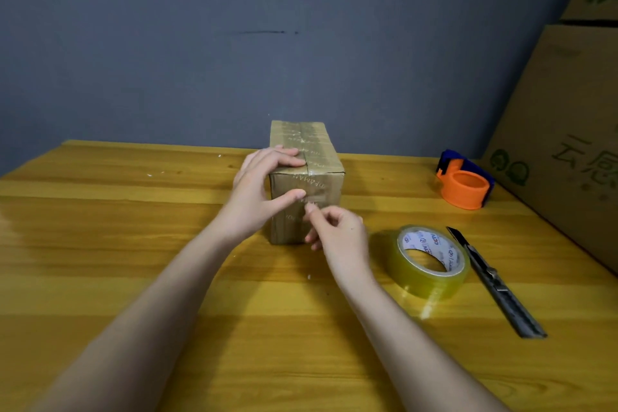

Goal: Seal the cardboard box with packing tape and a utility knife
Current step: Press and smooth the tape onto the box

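Observation:
A small brown cardboard box point(321, 157) stands on the wooden table point(133, 244), with clear tape running along its top seam and down its near face. My left hand point(264, 191) grips the box's near left corner, fingers on the top and thumb pressed on the front. My right hand point(337, 231) touches the front face with pinched fingertips at the tape's end. A roll of clear packing tape point(429, 261) lies to the right of the box. A grey utility knife point(495, 281) lies just beyond the roll, blade end pointing away from me.
An orange and blue tape dispenser point(465, 179) sits at the back right of the table. Large cardboard cartons point(568, 130) are stacked along the right edge. A grey wall stands behind the table.

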